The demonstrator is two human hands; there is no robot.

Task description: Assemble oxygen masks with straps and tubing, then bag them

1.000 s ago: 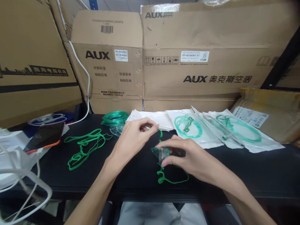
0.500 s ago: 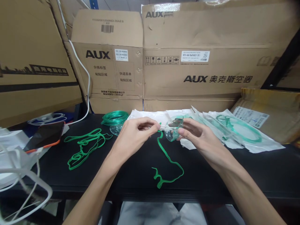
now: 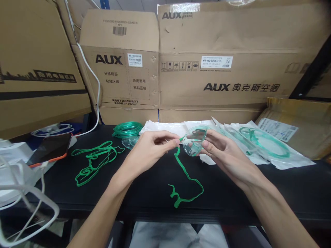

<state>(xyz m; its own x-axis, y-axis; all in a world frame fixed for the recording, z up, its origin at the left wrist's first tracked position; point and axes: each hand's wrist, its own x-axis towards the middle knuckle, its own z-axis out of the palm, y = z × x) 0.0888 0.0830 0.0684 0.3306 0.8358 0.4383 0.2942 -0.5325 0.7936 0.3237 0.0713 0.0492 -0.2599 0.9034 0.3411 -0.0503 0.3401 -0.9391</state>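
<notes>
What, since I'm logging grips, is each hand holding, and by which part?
Left hand: the green strap, pinched near its upper end. Right hand: the clear mask, by its right side.

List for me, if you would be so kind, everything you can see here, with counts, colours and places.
mask: one, clear, in the right hand
green strap: one, green, left hand to table
loose straps: count unclear, green, table left
tubing coil: one, green, back left
plastic piece: one, clear, partly behind left hand
packets: several, white, back and right
bagged tubing: at least one coil, pale green, right
phone: one, dark with orange edge, left
cables: several, white, left
cardboard boxes: at least four, brown, behind and sides
table: one, black, beneath
left hand: one, bare, centre
right hand: one, bare, right of centre
</notes>
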